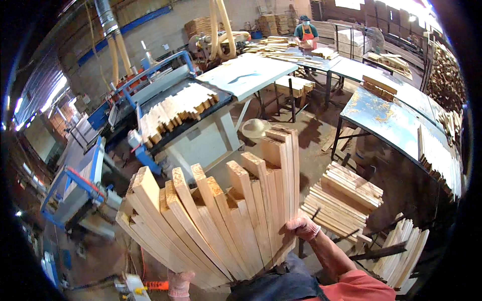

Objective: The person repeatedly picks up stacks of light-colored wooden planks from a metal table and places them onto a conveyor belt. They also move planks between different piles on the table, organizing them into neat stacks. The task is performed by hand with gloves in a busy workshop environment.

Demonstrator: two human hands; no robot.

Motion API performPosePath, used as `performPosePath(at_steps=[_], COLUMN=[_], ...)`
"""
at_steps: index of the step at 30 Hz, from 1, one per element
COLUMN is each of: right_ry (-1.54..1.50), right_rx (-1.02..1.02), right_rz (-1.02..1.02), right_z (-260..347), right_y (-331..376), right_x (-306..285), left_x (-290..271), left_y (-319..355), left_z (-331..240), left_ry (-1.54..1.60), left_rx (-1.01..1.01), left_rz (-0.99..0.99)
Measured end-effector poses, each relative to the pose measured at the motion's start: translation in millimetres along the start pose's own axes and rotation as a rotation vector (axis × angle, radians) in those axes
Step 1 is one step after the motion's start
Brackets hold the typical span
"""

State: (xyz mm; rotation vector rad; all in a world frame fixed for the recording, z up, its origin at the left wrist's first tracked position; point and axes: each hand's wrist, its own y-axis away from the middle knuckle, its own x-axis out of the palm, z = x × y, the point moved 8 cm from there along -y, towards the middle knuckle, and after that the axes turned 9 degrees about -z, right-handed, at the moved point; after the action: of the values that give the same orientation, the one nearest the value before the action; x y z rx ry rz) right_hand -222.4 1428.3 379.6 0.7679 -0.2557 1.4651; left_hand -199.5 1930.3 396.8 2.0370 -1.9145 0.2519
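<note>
A wide bundle of pale wooden boards (221, 236) is fanned out upright in front of my body, its upper ends at uneven heights. My right hand (304, 226), in a pinkish work glove, grips the bundle's right side with its fingers closed at the edge. At the bundle's lower left, my left hand (179, 283), also gloved, presses against the boards from the outside and below. Part of its fingers is hidden by the wood. Between them, both hands bear the boards against my dark apron (281, 281).
Ahead on the left, a machine table (226, 98) carries a row of boards (175, 110). Stacked boards (341, 200) lie low at my right, near metal bars (379, 251). A blue-topped table (371, 110) stands farther right. A person in an orange apron (306, 34) works at the back.
</note>
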Motion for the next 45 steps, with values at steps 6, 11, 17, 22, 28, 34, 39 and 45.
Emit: performPosePath(at_steps=[6,11,17,22,28,34,39,45], right_ry=[-0.124,-0.149,-0.161,-0.017,0.130,0.202,0.265,0.468], right_rx=[-0.169,-0.221,-0.405,-0.550,-0.647,-0.588,-0.491,-0.143], right_rz=[-0.061,-0.135,-0.244,-0.476,-0.497,-0.559,-0.461,-0.279], right_z=[119.3,199.1,284.8,374.6,503.4,647.7,733.9,773.2], right_y=[-157.9,-252.4,-355.3,-442.8,-542.3,-667.1,-835.3,-1021.4], right_x=[-67.5,-98.5,-150.7,-207.8,-286.5,-277.3,-306.0,-326.7], left_x=[179.9,279.0,354.5,514.7,646.3,749.9,787.4,794.5], left_y=[-201.3,-334.3,-517.2,-637.6,-810.4,-948.5,-1068.5,-1168.9], left_z=[-28.2,-28.6,47.0,26.4,35.0,26.5,50.8,85.6], left_ry=[-0.276,-0.185,0.091,-0.164,-0.162,-0.128,-0.082,-0.147], left_rx=[0.108,-0.041,-0.347,-0.122,-0.187,-0.084,-0.184,-0.208], left_rz=[0.132,0.189,0.099,0.526,0.706,0.635,0.475,0.232])
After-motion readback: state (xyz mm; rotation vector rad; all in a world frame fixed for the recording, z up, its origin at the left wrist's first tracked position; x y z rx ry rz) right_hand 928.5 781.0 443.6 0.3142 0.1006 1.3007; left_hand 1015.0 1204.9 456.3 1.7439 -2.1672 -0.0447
